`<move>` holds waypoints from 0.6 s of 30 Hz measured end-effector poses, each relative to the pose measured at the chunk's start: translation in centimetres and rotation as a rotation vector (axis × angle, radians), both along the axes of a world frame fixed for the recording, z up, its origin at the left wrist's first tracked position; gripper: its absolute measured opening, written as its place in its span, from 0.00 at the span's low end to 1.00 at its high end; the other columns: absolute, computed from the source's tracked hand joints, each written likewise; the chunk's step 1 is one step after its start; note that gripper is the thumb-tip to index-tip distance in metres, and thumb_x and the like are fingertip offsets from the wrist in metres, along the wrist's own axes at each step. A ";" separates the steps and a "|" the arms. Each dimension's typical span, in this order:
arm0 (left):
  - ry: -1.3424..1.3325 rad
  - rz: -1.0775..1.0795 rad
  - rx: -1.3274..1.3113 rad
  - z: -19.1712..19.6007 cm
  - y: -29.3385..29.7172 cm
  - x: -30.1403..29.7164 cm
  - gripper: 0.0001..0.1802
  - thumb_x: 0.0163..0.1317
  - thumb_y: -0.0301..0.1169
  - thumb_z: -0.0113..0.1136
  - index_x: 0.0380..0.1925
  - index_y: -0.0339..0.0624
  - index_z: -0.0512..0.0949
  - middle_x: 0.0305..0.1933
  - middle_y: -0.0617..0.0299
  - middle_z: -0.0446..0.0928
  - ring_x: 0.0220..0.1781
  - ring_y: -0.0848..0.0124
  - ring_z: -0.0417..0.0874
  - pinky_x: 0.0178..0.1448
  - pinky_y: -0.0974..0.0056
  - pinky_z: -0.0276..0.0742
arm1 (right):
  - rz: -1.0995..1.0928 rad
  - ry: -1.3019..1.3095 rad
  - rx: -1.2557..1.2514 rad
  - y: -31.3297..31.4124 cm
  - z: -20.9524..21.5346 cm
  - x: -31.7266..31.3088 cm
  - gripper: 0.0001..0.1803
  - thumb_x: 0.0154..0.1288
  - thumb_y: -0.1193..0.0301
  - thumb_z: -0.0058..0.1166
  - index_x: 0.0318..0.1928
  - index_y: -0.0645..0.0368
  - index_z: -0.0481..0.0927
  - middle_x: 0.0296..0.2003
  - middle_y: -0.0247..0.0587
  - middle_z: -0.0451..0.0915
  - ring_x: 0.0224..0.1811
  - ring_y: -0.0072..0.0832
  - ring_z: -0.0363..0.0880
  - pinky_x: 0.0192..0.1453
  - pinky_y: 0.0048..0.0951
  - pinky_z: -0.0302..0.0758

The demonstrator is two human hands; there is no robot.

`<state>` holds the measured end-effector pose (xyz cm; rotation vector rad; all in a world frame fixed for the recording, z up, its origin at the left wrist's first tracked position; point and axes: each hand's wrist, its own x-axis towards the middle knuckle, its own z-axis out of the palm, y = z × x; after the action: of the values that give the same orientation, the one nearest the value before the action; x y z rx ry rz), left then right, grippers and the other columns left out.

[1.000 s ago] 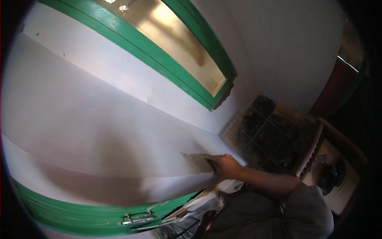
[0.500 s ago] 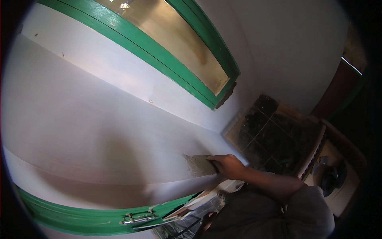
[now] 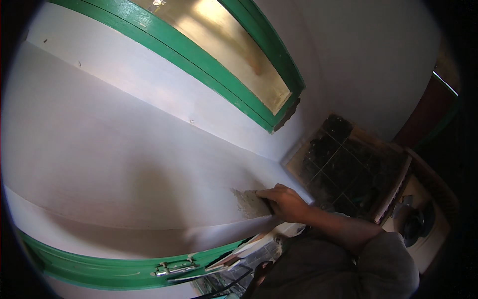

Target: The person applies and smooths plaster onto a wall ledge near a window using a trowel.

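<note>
My right hand (image 3: 288, 203) reaches leftward to the white wall (image 3: 124, 119), its fingers closed around a dark, flat-edged tool (image 3: 269, 207) whose exact kind is mostly hidden by the hand. My index finger stretches along its top edge. Just left of the tool is a rough grey patch (image 3: 249, 204) that stands out from the smooth white surface around it. Low in the picture, close to my dark shirt, a dim part of my left hand (image 3: 261, 271) shows; its fingers are too dark to read.
A green-framed glass pane (image 3: 239, 55) runs along the top. Below is another green frame (image 3: 99, 271) with a metal bolt (image 3: 174, 269). Dark floor tiles (image 3: 343, 159) lie to the right, near a wooden chair (image 3: 428, 249) with a dark object (image 3: 417, 223) on its seat.
The view has shifted slightly, so the wall and frames sit a little higher and further right. My right hand has edged slightly left over the grey patch, still gripping the tool.
</note>
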<state>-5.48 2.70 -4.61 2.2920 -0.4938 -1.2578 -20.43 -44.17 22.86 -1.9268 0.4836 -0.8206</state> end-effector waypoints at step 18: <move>0.064 -0.011 0.038 2.0 -2.8 0.8 0.21 0.76 0.42 0.61 0.56 0.34 0.82 0.51 0.53 0.88 0.55 0.67 0.88 0.59 0.62 0.79 | 0.053 0.079 0.051 -0.2 0.3 0.2 0.26 0.58 0.84 0.53 0.58 0.59 0.85 0.55 0.47 0.85 0.59 0.45 0.80 0.68 0.42 0.75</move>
<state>-4.68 -0.13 -2.62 2.2748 -0.4644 -1.3520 -20.27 -44.37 23.16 -1.9226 0.4941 -0.6938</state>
